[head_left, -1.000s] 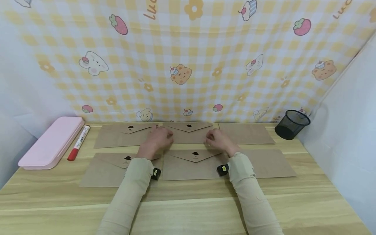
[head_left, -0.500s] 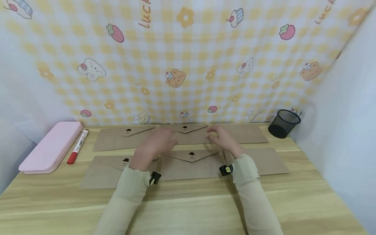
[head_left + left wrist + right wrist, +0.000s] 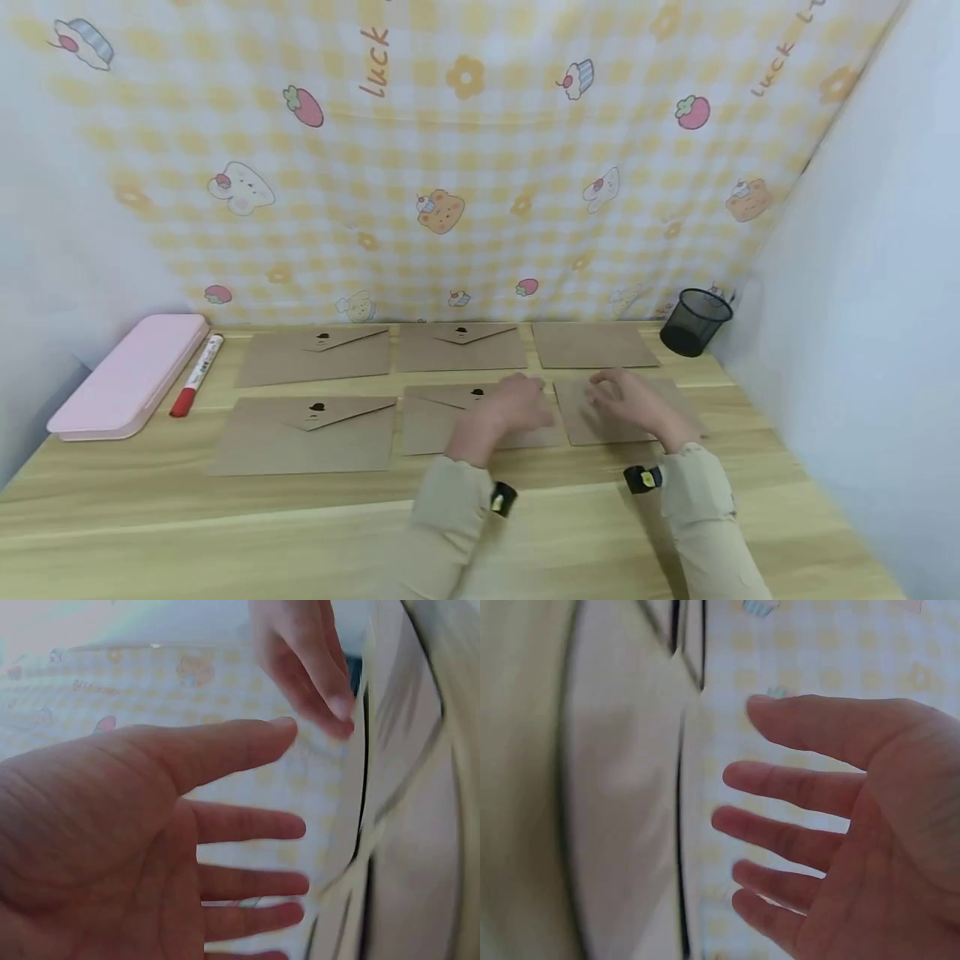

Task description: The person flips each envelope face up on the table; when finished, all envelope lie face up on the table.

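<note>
Several brown paper envelopes lie in two rows of three on the wooden table. My left hand (image 3: 510, 412) hovers over the front middle envelope (image 3: 427, 433), partly covering it; in the left wrist view its thumb and fingers are spread and hold nothing. Above the front right envelope (image 3: 577, 421) is my right hand (image 3: 633, 402), also with spread fingers and nothing in them in the right wrist view. At the back right lies an envelope without a visible flap (image 3: 596, 346). The back middle (image 3: 465, 354), back left (image 3: 322, 362) and front left (image 3: 300, 446) envelopes show pointed flaps with a hat print.
A pink case (image 3: 131, 375) and a red-capped marker (image 3: 197, 375) lie at the left. A black mesh pen holder (image 3: 695, 322) stands at the back right. Behind the table (image 3: 225, 533) hangs a yellow checked cloth (image 3: 360, 167); a white wall (image 3: 847, 292) is on the right.
Both hands have left the back middle envelope and moved right and nearer, over the front row. The envelopes stay in their rows; the head view has shifted.
</note>
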A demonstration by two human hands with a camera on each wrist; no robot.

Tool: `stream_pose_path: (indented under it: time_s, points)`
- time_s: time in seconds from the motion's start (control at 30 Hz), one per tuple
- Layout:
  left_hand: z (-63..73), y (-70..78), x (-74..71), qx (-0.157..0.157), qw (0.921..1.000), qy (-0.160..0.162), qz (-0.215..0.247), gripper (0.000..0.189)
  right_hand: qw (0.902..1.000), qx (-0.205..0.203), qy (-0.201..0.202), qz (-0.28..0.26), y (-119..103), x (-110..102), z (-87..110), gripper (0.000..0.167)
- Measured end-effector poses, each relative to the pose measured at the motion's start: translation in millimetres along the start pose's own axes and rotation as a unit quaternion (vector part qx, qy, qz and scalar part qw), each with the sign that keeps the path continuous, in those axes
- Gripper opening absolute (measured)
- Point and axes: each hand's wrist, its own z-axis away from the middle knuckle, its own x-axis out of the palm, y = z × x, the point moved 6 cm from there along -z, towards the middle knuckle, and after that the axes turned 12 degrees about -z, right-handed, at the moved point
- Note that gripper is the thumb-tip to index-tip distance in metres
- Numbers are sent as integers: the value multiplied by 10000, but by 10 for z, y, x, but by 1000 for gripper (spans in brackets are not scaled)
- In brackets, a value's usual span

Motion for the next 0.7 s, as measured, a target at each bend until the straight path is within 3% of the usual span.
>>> stream_pose_path:
  time_s: [0.2,0.3,0.4,0.57,0.7]
  points:
    - [-235,354,370,-210,9995,-213,121,68,9998,-3,23,211,251,-35,230,50]
    - [-353,433,487,-218,9997,-73,-83,72,9999,44,9,124,373,-92,336,60]
    - [-446,445,585,-322,9989,121,-324,78,9991,396,-131,-5,538,-151,433,73]
    - [-547,474,627,-551,9931,435,-943,68,9948,877,-331,-391,777,-238,526,90]
    - [-621,508,584,-620,9878,654,-1273,53,9945,803,-167,-646,918,-380,619,80]
